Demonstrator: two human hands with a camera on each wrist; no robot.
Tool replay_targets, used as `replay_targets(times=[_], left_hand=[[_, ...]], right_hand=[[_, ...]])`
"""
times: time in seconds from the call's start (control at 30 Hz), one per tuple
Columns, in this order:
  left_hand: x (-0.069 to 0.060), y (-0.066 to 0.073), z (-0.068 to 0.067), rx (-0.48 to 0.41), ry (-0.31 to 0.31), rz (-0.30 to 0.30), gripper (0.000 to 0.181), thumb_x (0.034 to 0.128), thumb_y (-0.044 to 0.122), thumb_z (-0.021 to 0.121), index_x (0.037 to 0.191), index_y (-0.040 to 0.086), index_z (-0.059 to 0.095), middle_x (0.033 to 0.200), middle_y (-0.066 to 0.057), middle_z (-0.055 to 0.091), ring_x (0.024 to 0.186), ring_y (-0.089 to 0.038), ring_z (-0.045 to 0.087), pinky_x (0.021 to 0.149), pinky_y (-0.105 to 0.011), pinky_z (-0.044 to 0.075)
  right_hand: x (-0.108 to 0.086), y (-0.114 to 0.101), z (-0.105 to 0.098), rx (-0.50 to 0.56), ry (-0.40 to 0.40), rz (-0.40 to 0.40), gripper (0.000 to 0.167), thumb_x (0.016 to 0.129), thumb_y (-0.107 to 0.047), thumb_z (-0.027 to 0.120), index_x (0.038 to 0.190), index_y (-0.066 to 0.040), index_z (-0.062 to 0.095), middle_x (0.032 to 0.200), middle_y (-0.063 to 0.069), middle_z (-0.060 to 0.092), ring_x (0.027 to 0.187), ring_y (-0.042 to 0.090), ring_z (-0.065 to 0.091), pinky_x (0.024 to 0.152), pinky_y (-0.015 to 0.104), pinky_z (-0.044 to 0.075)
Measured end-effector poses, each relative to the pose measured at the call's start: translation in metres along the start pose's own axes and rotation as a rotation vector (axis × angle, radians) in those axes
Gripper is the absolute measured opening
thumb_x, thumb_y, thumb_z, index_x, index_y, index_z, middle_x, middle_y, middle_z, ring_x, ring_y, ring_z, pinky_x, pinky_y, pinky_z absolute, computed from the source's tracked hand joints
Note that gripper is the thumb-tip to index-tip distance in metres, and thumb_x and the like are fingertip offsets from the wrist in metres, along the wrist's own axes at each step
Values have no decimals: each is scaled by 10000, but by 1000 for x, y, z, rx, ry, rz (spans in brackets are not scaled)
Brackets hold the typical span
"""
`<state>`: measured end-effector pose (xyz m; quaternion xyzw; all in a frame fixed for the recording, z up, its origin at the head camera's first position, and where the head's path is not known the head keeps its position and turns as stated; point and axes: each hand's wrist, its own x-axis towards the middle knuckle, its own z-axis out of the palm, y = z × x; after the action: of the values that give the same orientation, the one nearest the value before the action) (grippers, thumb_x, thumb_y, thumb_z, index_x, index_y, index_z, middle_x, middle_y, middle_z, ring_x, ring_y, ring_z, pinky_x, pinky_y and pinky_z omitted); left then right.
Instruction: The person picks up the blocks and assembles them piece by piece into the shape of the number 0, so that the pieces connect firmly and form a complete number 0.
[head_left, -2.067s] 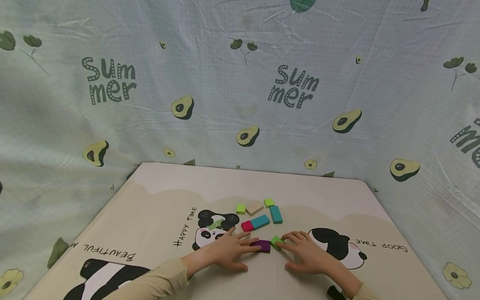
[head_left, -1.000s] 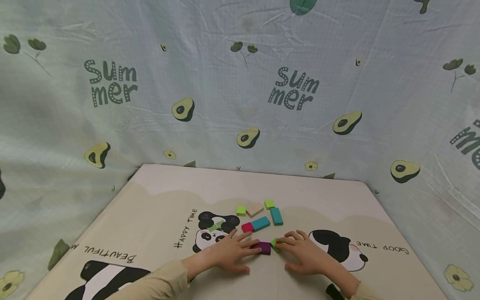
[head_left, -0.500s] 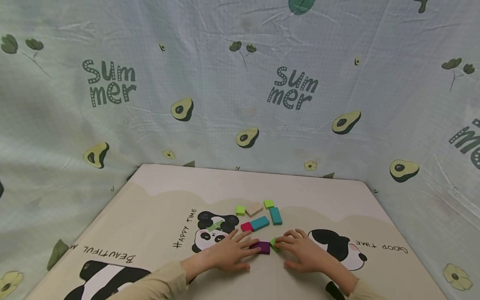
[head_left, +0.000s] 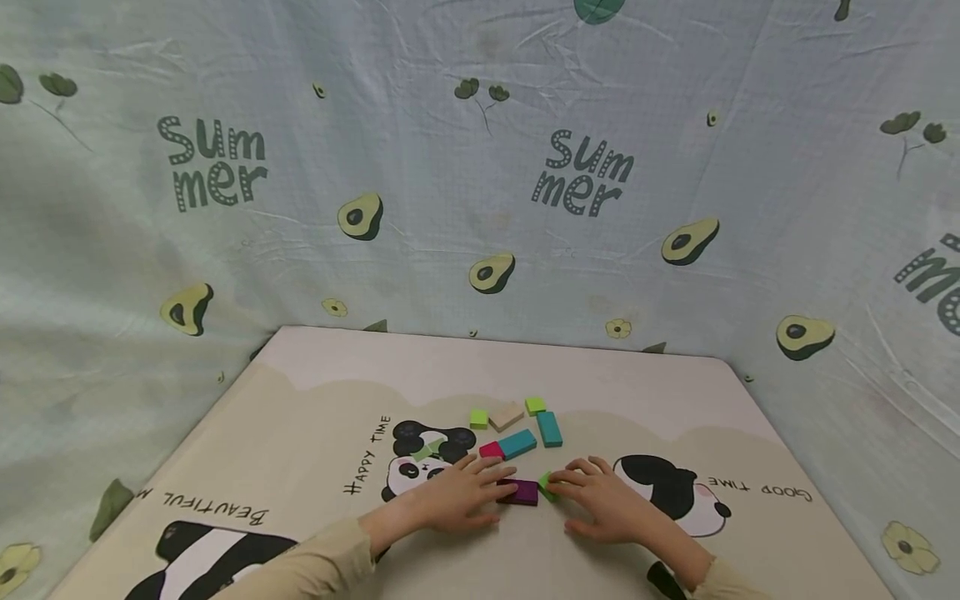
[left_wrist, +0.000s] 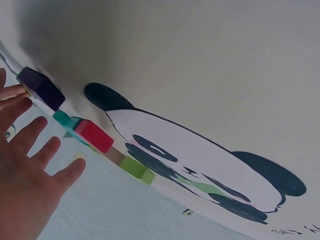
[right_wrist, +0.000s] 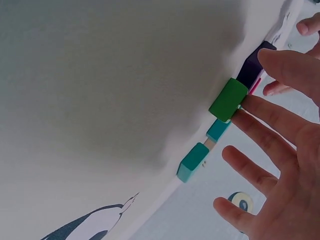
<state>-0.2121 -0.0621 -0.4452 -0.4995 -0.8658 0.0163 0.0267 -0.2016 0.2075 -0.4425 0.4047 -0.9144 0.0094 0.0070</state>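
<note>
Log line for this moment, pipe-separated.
left hand: touches purple block | right hand: touches green block | both blocks side by side | beyond: red block, two teal blocks

Soft, even, slightly dim light washes the head view, its source hard to tell; the fabric wall (head_left: 420,167) shows a faint sheen along creases near 3 o'clock, and pale shadows lie under the left hand (head_left: 457,496) and right hand (head_left: 611,504). Both wrist views are darker and softer, the tabletop (head_left: 300,417) shaded with diffuse grey, deepest at 10 o'clock in the left; lettering (left_wrist: 290,231) at 4 o'clock there is illegible.
</note>
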Motion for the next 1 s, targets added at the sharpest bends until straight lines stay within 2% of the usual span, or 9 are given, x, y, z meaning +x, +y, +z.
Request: replay_targets(times=[0.13,0.27,0.4,0.57,0.7,1.0], left_hand=[[1,-7,-1,44,49,-2,444,906,379,456,1299,174,463,1379,-22,422,1279,-224,374,997,-457,350],[1,-16,0,42,83,-26,408,907,346,467,1265,153,499,1333,-32,474,1256,-234,401,988,-452,359],[2,-23,2,27,77,-67,398,918,335,450,1272,158,493,1332,-33,472,1260,-246,390,993,-441,355],[3,-29,3,26,90,-90,397,912,323,466,1272,157,493,1318,-50,478,1251,-267,396,981,-433,367],[4,-31,2,7,95,-105,391,914,301,468,1275,154,491,1305,-47,489,1256,-272,391,968,-464,367],[3,-31,3,-5,61,-159,385,926,311,441,1287,182,480,1317,-19,483,1279,-253,368,984,-494,346]], right_hand=[[0,-1,0,-15,-1,4,487,787,-376,619,1226,-181,534,1224,-30,544,1104,195,445,946,534,323],[0,-1,1,-23,1,3,490,790,-383,615,1230,-185,531,1229,-33,541,1106,188,444,944,525,329],[0,-1,0,-24,7,-2,485,789,-378,615,1225,-182,535,1222,-32,546,1101,189,447,938,524,334],[0,-1,-1,-13,9,-2,480,790,-366,616,1223,-175,537,1218,-25,548,1098,195,452,932,529,338],[-1,-1,-1,-17,26,-15,477,787,-354,622,1218,-168,541,1216,-15,551,1094,202,459,913,528,351],[-2,-2,0,-34,57,-43,475,781,-335,633,1213,-158,544,1212,-3,551,1071,205,469,870,517,376]])
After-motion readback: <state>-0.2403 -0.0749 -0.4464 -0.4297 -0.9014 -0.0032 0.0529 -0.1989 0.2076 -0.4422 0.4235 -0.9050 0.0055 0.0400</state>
